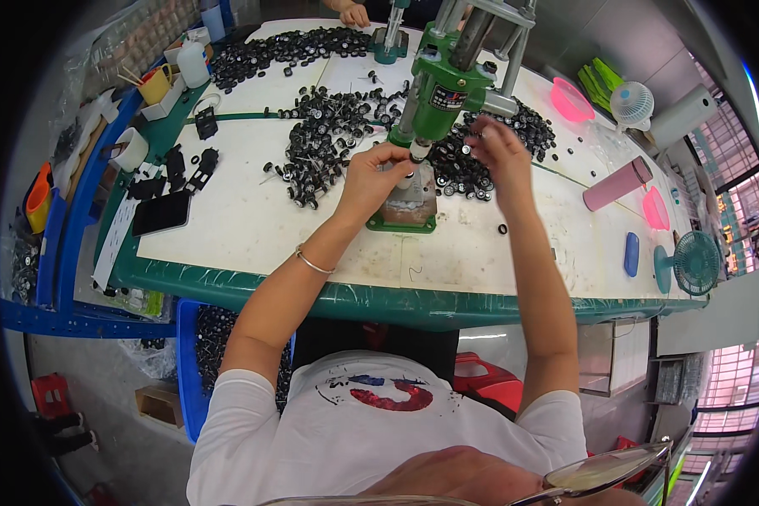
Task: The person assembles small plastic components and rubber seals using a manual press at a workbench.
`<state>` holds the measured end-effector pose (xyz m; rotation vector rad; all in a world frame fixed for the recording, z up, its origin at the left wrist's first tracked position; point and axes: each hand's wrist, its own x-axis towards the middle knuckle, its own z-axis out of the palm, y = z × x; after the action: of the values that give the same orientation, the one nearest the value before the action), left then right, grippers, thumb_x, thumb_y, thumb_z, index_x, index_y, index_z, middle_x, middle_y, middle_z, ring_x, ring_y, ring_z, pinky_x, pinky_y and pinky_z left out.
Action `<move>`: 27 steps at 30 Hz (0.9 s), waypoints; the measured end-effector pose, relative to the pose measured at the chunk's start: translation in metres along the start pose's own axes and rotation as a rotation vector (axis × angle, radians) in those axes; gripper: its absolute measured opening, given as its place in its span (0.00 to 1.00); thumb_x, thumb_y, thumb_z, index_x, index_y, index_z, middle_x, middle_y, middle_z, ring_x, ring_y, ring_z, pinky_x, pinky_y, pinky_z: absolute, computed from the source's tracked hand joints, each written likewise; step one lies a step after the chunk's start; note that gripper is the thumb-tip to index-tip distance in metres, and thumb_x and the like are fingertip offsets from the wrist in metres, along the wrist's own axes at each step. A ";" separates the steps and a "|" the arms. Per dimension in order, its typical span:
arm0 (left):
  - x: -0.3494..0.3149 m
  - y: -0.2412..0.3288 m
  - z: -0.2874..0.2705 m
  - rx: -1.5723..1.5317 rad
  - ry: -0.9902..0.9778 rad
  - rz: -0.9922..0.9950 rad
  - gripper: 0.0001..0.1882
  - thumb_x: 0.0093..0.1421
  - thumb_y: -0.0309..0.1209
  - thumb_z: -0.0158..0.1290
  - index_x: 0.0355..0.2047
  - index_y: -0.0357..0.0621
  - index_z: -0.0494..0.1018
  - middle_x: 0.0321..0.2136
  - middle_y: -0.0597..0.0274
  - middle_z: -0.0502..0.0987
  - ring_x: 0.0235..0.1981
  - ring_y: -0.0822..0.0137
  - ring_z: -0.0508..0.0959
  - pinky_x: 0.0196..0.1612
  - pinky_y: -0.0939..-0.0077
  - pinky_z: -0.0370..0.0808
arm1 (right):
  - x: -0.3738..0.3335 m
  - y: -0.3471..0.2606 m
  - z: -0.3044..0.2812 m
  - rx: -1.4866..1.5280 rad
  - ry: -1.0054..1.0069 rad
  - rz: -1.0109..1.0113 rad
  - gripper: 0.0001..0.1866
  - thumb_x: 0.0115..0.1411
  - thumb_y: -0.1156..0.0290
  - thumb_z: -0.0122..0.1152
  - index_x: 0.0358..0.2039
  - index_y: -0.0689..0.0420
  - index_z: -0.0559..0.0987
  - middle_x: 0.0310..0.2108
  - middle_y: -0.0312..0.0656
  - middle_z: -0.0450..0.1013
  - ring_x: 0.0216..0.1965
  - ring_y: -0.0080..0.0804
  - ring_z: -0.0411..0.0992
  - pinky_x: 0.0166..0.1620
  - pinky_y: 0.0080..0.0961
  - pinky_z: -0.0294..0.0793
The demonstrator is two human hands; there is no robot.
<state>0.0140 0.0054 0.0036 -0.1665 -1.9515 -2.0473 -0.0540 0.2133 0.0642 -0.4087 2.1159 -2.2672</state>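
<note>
"While I run this feed from far off, how are the hands beside the green press point(440, 103)?"

"I have the left hand point(369, 179) under its ram point(419, 150), thumb and forefinger drawn close; what sits between them I cannot make out. The right hand point(503, 156) is just right of the press, fingers half curled near a wheel point(466, 149); I cannot tell if they grip it."

"How do the wheels look?"

"Small and black, with pale, shiny centres; finer detail is too small for me. One heap point(322, 139) lies left of the press, another heap point(531, 131) to its right, partly hidden by the right hand."

"What is cut off?"

"The press's top, at the upper edge. Beyond it a co-worker's hand point(354, 15) shows, its arm running out of view."
</note>
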 end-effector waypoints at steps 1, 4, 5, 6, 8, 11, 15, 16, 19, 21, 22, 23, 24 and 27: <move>0.002 0.001 0.004 -0.108 0.002 -0.030 0.07 0.53 0.27 0.61 0.33 0.40 0.80 0.26 0.71 0.78 0.26 0.81 0.70 0.34 0.86 0.67 | 0.009 -0.010 -0.009 0.039 0.016 -0.015 0.17 0.65 0.67 0.52 0.51 0.62 0.72 0.45 0.40 0.74 0.45 0.27 0.73 0.47 0.24 0.73; 0.008 -0.007 0.004 -0.137 0.011 -0.043 0.07 0.53 0.26 0.60 0.33 0.40 0.80 0.26 0.70 0.78 0.28 0.81 0.72 0.35 0.85 0.68 | 0.046 -0.055 -0.011 0.160 -0.002 -0.118 0.19 0.66 0.62 0.49 0.51 0.63 0.72 0.45 0.42 0.74 0.45 0.31 0.72 0.53 0.27 0.70; 0.010 -0.009 0.004 -0.156 0.010 -0.042 0.07 0.54 0.26 0.60 0.34 0.40 0.79 0.26 0.70 0.78 0.29 0.81 0.73 0.35 0.84 0.69 | 0.062 -0.070 -0.010 0.205 -0.053 -0.160 0.20 0.66 0.60 0.48 0.50 0.63 0.72 0.43 0.42 0.74 0.45 0.31 0.72 0.54 0.27 0.68; 0.010 -0.009 0.005 -0.156 0.004 -0.048 0.07 0.54 0.26 0.60 0.34 0.40 0.79 0.26 0.70 0.78 0.29 0.81 0.73 0.35 0.84 0.69 | 0.074 -0.089 -0.005 0.197 -0.102 -0.185 0.20 0.66 0.58 0.48 0.48 0.62 0.74 0.40 0.41 0.74 0.44 0.30 0.72 0.54 0.27 0.67; 0.010 -0.007 0.001 -0.133 0.006 -0.034 0.06 0.54 0.24 0.60 0.33 0.40 0.79 0.27 0.69 0.78 0.29 0.80 0.74 0.37 0.84 0.70 | 0.088 -0.144 0.033 0.320 -0.034 -0.102 0.15 0.63 0.58 0.53 0.39 0.57 0.76 0.28 0.34 0.71 0.28 0.23 0.66 0.34 0.20 0.59; 0.014 -0.011 0.006 -0.189 0.009 -0.009 0.06 0.53 0.24 0.61 0.33 0.40 0.80 0.26 0.70 0.78 0.26 0.81 0.73 0.31 0.85 0.70 | 0.100 -0.163 0.049 0.385 0.125 -0.060 0.11 0.61 0.60 0.58 0.31 0.53 0.76 0.17 0.28 0.66 0.13 0.17 0.59 0.14 0.15 0.51; 0.017 -0.012 0.007 -0.200 -0.006 -0.006 0.06 0.53 0.24 0.60 0.33 0.41 0.80 0.26 0.70 0.78 0.27 0.81 0.73 0.31 0.85 0.70 | 0.118 -0.149 0.041 0.151 0.174 -0.254 0.11 0.61 0.60 0.58 0.26 0.51 0.74 0.14 0.26 0.64 0.10 0.16 0.56 0.13 0.16 0.48; 0.014 -0.017 -0.003 -0.168 0.009 0.006 0.06 0.53 0.24 0.60 0.33 0.41 0.80 0.26 0.70 0.78 0.27 0.81 0.73 0.31 0.85 0.70 | 0.119 -0.139 0.047 0.167 0.153 -0.223 0.11 0.61 0.60 0.58 0.26 0.51 0.74 0.14 0.26 0.64 0.10 0.16 0.56 0.13 0.16 0.48; 0.015 -0.008 0.002 -0.166 -0.043 -0.061 0.06 0.52 0.22 0.60 0.32 0.40 0.79 0.27 0.69 0.79 0.30 0.79 0.74 0.38 0.83 0.70 | 0.081 -0.169 0.032 0.923 -0.398 0.164 0.15 0.61 0.62 0.57 0.19 0.47 0.65 0.12 0.22 0.52 0.09 0.13 0.47 0.13 0.14 0.43; 0.014 -0.009 -0.001 -0.136 -0.036 -0.055 0.06 0.52 0.22 0.60 0.33 0.40 0.80 0.27 0.69 0.79 0.30 0.79 0.74 0.38 0.83 0.70 | 0.059 -0.164 0.048 0.990 -0.344 0.161 0.18 0.61 0.62 0.56 0.18 0.47 0.62 0.12 0.23 0.49 0.10 0.13 0.44 0.13 0.15 0.42; 0.015 -0.011 0.000 -0.127 -0.036 -0.057 0.07 0.52 0.23 0.60 0.33 0.40 0.80 0.28 0.69 0.79 0.30 0.79 0.75 0.38 0.83 0.70 | 0.046 -0.158 0.062 0.677 -0.073 -0.260 0.18 0.62 0.62 0.55 0.17 0.47 0.61 0.11 0.23 0.48 0.10 0.13 0.43 0.13 0.15 0.41; 0.015 -0.011 0.001 -0.124 -0.033 -0.058 0.07 0.52 0.23 0.60 0.33 0.40 0.80 0.28 0.69 0.79 0.30 0.79 0.75 0.38 0.83 0.70 | 0.035 -0.155 0.069 0.333 0.190 -0.659 0.19 0.62 0.63 0.54 0.17 0.48 0.61 0.11 0.24 0.48 0.10 0.14 0.43 0.13 0.16 0.41; 0.015 -0.011 0.001 -0.141 -0.031 -0.034 0.07 0.52 0.24 0.61 0.33 0.40 0.80 0.27 0.69 0.79 0.29 0.80 0.74 0.35 0.84 0.70 | 0.028 -0.152 0.067 0.321 0.153 -0.739 0.19 0.62 0.64 0.54 0.16 0.48 0.60 0.11 0.25 0.46 0.10 0.14 0.42 0.13 0.17 0.40; 0.012 -0.013 0.003 -0.152 -0.030 -0.002 0.07 0.53 0.25 0.61 0.34 0.39 0.80 0.27 0.69 0.78 0.28 0.80 0.74 0.32 0.85 0.71 | 0.012 -0.144 0.066 1.490 -0.370 -0.386 0.18 0.62 0.66 0.53 0.17 0.50 0.60 0.11 0.25 0.46 0.10 0.15 0.41 0.13 0.18 0.41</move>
<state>-0.0020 0.0066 -0.0051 -0.2304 -1.8131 -2.2065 -0.0281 0.1584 0.2112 -0.9739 -0.1005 -2.8183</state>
